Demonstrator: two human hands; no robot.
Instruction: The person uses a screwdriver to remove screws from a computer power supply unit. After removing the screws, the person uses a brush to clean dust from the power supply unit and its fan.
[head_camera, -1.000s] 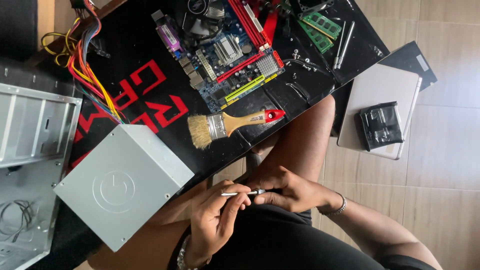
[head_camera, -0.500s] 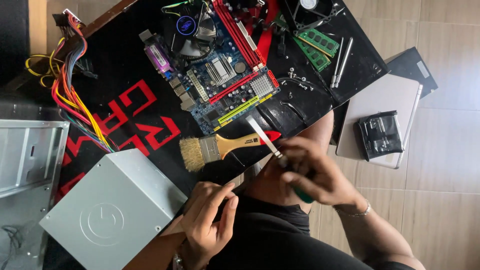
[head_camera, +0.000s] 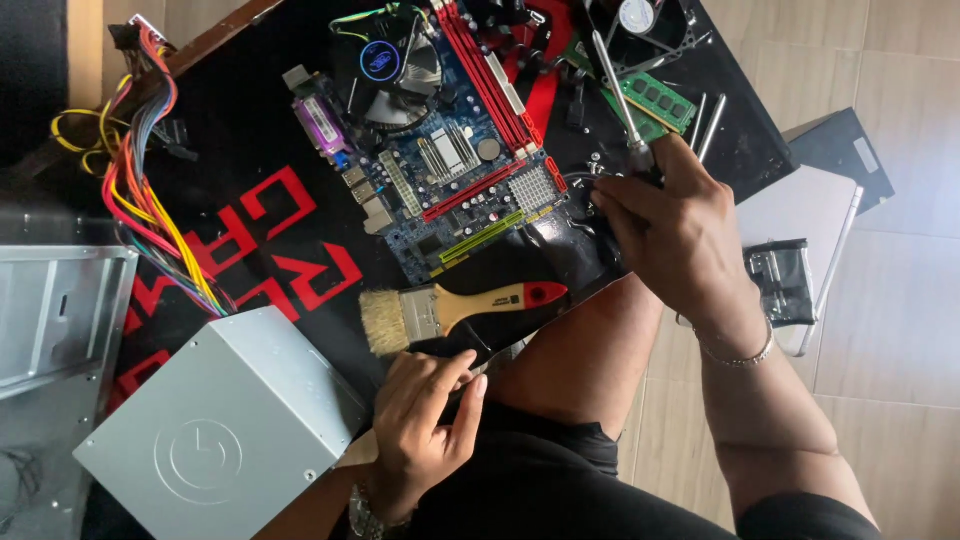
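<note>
My right hand (head_camera: 675, 235) grips a screwdriver (head_camera: 618, 95) by its handle, the metal shaft pointing away over the black mat (head_camera: 250, 240). It hovers just right of a blue motherboard (head_camera: 450, 170) with red slots and a round cooler fan (head_camera: 385, 60). My left hand (head_camera: 430, 420) rests near my lap, fingers loosely curled, touching the mat's near edge just below a wooden-handled paintbrush (head_camera: 450, 310) with a red tip. I see nothing held in the left hand.
A grey power supply box (head_camera: 215, 430) lies at the near left, its coloured cable bundle (head_camera: 150, 200) running up the left. A metal computer case (head_camera: 55, 330) sits far left. Green memory sticks (head_camera: 655, 105) lie at the top; a laptop (head_camera: 800, 215) with a black pouch (head_camera: 780, 280) rests on the tiled floor.
My right hand has lifted the screwdriver from my lap out to the mat's right side beside the motherboard. My left hand stayed by my lap. The view has shifted.
</note>
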